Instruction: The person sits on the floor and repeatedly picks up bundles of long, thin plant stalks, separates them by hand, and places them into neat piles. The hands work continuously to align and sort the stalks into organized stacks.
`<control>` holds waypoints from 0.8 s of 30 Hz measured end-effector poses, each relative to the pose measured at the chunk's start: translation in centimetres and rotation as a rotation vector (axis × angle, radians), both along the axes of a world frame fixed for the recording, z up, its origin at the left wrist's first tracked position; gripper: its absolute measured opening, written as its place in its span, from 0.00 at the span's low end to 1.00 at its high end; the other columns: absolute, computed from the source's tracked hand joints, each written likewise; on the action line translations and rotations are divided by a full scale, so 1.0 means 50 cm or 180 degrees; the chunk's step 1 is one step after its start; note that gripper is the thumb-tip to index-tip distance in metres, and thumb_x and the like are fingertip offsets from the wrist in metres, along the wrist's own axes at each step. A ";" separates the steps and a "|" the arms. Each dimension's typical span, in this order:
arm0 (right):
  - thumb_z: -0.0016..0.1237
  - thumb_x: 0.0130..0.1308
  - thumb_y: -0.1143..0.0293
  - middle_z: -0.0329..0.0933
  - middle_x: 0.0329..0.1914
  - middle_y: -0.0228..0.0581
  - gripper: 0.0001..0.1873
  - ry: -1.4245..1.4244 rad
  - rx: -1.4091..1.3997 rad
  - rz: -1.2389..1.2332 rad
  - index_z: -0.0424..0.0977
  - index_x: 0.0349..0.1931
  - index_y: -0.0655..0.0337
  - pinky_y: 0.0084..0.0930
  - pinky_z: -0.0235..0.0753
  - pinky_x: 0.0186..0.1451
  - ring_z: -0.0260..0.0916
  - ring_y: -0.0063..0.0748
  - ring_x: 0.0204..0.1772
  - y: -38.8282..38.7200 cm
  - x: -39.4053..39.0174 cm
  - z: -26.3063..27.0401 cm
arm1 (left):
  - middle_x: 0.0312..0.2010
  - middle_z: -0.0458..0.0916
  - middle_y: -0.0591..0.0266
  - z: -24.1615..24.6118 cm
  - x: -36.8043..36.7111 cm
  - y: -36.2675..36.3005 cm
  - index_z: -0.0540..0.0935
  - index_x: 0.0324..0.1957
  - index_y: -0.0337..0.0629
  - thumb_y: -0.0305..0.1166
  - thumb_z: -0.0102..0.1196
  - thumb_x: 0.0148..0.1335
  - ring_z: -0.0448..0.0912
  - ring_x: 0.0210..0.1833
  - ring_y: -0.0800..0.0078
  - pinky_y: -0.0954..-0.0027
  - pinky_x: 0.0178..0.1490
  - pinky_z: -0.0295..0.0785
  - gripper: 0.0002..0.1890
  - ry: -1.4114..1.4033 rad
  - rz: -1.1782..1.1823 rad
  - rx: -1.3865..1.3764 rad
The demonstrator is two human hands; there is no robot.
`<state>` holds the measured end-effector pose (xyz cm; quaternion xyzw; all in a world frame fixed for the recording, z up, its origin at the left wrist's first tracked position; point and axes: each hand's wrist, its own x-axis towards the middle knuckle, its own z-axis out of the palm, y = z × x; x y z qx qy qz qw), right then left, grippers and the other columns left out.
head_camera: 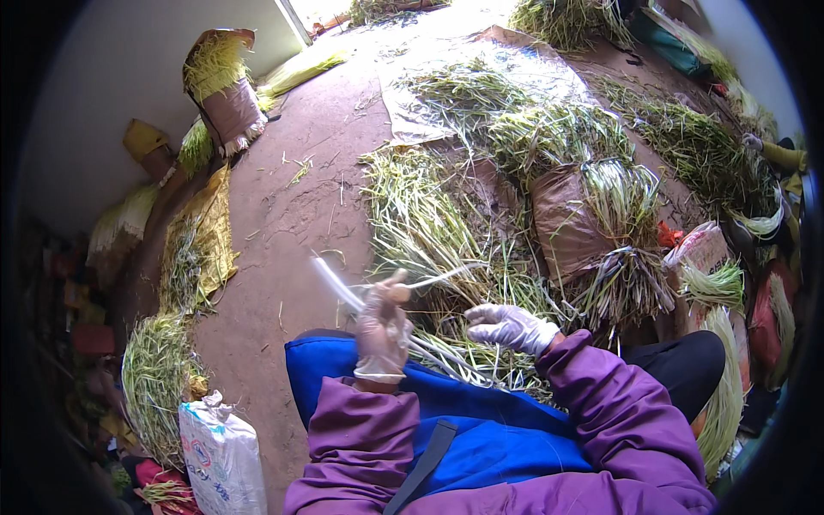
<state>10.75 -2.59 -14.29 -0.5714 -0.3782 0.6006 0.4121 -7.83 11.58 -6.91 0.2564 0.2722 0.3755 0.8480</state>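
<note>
My left hand (385, 328), in a thin translucent glove, is raised above the blue apron (496, 444) and closed on a few pale plant stalks (338, 283), partly blurred. My right hand (512, 327), gloved too, hovers to the right with its fingers slightly curled; nothing plain shows in it. In front of both hands lies a large heap of green and white leafy stalks (418, 212). More white stalks (444, 360) lie on the apron's edge below my hands.
A tied stalk bundle (624, 199) lies at right by a brown sack (566, 219). A wrapped bundle (232, 109) stands by the left wall. A white printed sack (222, 457) is at lower left. A co-worker's sleeve (782, 154) shows at far right.
</note>
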 end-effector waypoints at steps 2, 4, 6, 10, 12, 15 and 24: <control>0.53 0.66 0.61 0.77 0.52 0.40 0.25 0.1323 0.0198 -0.0321 0.65 0.60 0.61 0.25 0.72 0.55 0.74 0.31 0.53 0.019 -0.012 0.026 | 0.26 0.78 0.68 -0.005 0.009 -0.033 0.75 0.52 0.30 0.38 0.48 0.69 0.60 0.09 0.90 0.84 0.09 0.59 0.19 0.0458 -0.0204 0.0023; 0.45 0.70 0.58 0.76 0.52 0.43 0.22 0.2137 0.0304 -0.0799 0.67 0.57 0.62 0.29 0.72 0.54 0.75 0.34 0.53 0.028 -0.015 0.046 | 0.26 0.77 0.68 -0.011 0.022 -0.057 0.74 0.53 0.29 0.38 0.43 0.71 0.61 0.09 0.90 0.83 0.09 0.60 0.19 0.0789 -0.0609 -0.0085; 0.39 0.72 0.54 0.77 0.51 0.46 0.21 0.2498 0.0906 -0.0919 0.71 0.52 0.61 0.34 0.73 0.54 0.76 0.41 0.52 0.039 -0.010 0.060 | 0.27 0.79 0.65 -0.016 0.028 -0.077 0.75 0.52 0.32 0.37 0.42 0.71 0.61 0.10 0.88 0.82 0.10 0.58 0.18 0.0916 -0.0804 -0.0275; 0.48 0.69 0.60 0.79 0.40 0.41 0.13 0.2072 0.1095 -0.1874 0.74 0.39 0.61 0.36 0.74 0.53 0.78 0.36 0.46 0.032 0.035 0.091 | 0.30 0.82 0.56 -0.018 0.032 -0.074 0.77 0.49 0.32 0.37 0.43 0.71 0.64 0.11 0.88 0.86 0.13 0.57 0.17 0.1069 -0.1373 -0.0330; 0.47 0.69 0.60 0.79 0.34 0.40 0.14 0.1673 0.0898 -0.1762 0.75 0.38 0.62 0.31 0.76 0.48 0.78 0.34 0.39 0.027 0.069 0.109 | 0.36 0.84 0.49 -0.016 0.026 -0.057 0.78 0.47 0.32 0.36 0.46 0.70 0.68 0.13 0.87 0.87 0.14 0.59 0.16 0.1132 -0.1547 -0.0363; 0.46 0.70 0.60 0.78 0.29 0.35 0.14 0.0658 0.0250 -0.1007 0.77 0.38 0.63 0.22 0.73 0.42 0.76 0.26 0.34 0.021 0.080 0.132 | 0.39 0.83 0.46 -0.015 0.022 -0.044 0.75 0.53 0.31 0.41 0.47 0.70 0.77 0.20 0.81 0.86 0.19 0.66 0.22 0.1208 -0.1010 0.0151; 0.49 0.68 0.58 0.77 0.26 0.32 0.16 0.0875 -0.0383 0.1453 0.76 0.38 0.64 0.22 0.72 0.34 0.73 0.22 0.30 0.057 -0.037 0.088 | 0.31 0.80 0.56 -0.002 0.015 -0.029 0.70 0.60 0.32 0.43 0.46 0.70 0.79 0.31 0.70 0.67 0.39 0.77 0.25 0.0971 -0.0903 -0.0007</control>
